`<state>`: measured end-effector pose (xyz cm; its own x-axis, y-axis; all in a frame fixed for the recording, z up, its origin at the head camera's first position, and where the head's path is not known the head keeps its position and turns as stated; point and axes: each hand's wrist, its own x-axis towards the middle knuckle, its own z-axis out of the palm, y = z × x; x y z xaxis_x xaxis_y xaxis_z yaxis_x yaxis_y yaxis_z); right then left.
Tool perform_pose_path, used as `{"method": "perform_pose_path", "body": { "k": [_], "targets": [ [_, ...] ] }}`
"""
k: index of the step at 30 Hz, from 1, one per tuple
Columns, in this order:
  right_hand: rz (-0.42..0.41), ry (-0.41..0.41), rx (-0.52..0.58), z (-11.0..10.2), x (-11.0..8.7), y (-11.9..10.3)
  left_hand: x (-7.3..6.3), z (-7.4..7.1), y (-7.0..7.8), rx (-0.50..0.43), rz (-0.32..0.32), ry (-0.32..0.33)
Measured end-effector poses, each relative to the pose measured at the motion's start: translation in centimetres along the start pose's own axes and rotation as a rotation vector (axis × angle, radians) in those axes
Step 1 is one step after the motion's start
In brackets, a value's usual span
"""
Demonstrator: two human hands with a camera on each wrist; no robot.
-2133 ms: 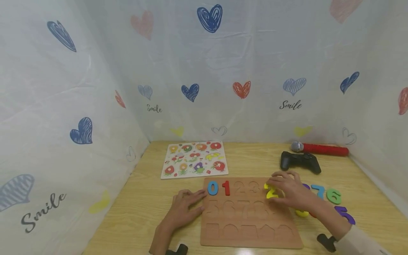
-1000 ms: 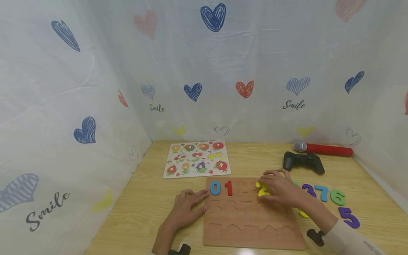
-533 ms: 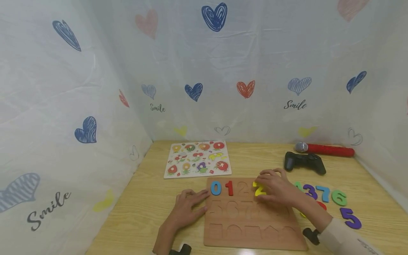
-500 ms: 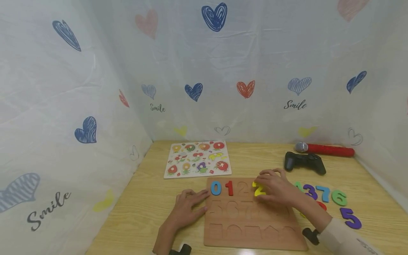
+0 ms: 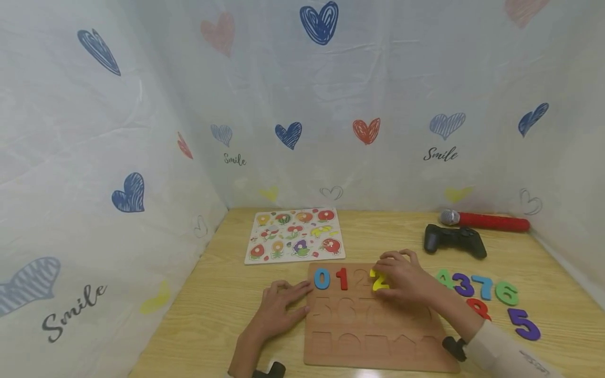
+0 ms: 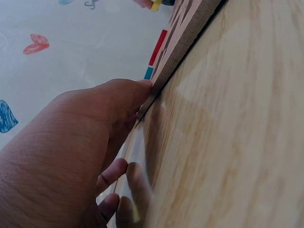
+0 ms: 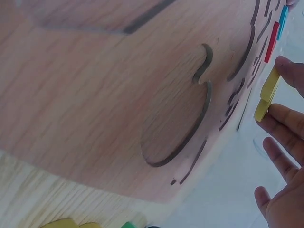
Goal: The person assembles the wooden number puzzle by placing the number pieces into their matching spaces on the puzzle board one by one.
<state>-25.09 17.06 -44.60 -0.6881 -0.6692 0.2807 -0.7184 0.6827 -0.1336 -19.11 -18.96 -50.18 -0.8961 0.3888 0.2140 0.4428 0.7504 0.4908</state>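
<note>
A wooden number puzzle board [image 5: 340, 331] lies on the table, a blue 0 [image 5: 322, 279] and a red 1 [image 5: 342, 279] in the first slots of its top row. My right hand [image 5: 402, 275] pinches a yellow number 2 [image 5: 378, 281] between thumb and fingers, just right of the 2-shaped recess [image 5: 362, 278]. In the right wrist view the yellow 2 [image 7: 267, 92] is seen edge-on, held above the board. My left hand [image 5: 280, 310] touches the board's left edge with thumb and fingertips, its fingers extended; the left wrist view shows the thumb against that edge.
Several loose numbers lie right of the board: green 4 [image 5: 444, 278], purple 3 [image 5: 463, 284], blue 7 [image 5: 482, 287], green 6 [image 5: 507, 293], red 8 [image 5: 479, 307], purple 5 [image 5: 523, 324]. Behind are a fruit puzzle [image 5: 295, 235], a black game controller [image 5: 455, 240] and a red microphone [image 5: 487, 220].
My right hand has moved left across the board's top row with the yellow 2, toward the red 1. My left hand has stayed at the board's left edge.
</note>
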Motion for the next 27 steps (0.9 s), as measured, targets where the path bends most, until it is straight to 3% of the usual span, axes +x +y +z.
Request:
{"method": "perform_pose_path", "body": {
  "k": [27],
  "targets": [
    [0.049, -0.083, 0.047, 1.5, 2.0, -1.1, 0.1, -0.1, 0.2, -0.012, -0.006, -0.008]
  ]
}}
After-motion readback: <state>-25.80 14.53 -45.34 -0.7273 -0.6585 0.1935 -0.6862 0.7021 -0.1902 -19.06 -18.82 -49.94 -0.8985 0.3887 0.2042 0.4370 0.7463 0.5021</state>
